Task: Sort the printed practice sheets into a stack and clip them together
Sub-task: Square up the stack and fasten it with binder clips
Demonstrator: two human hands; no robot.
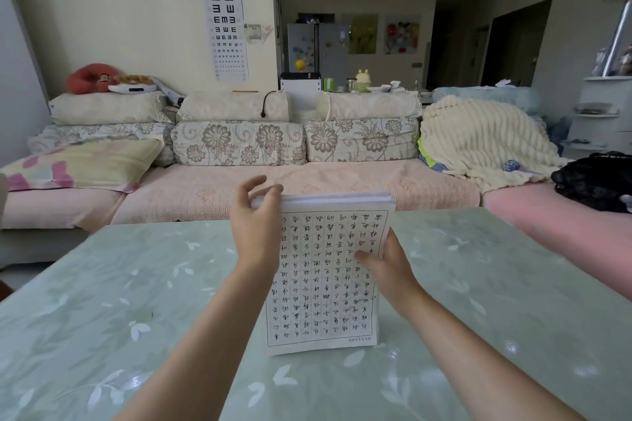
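Ahead of you, a sofa (294, 188) runs behind the green table (102, 301). Above the sofa, an eye chart (225, 20) hangs on the wall. On the sofa's left end lies a yellow pillow (85, 164); a red plush toy (90, 78) sits on its back there. A cream blanket (485, 140) is heaped at its right end, with a black bundle (598, 181) beyond. Behind the sofa stands a fridge (318, 48)

Pale green leaf-patterned glass worktop (119, 284), pretty glossy, with just the stack of practice sheets (325, 284) standing on its bottom edge.
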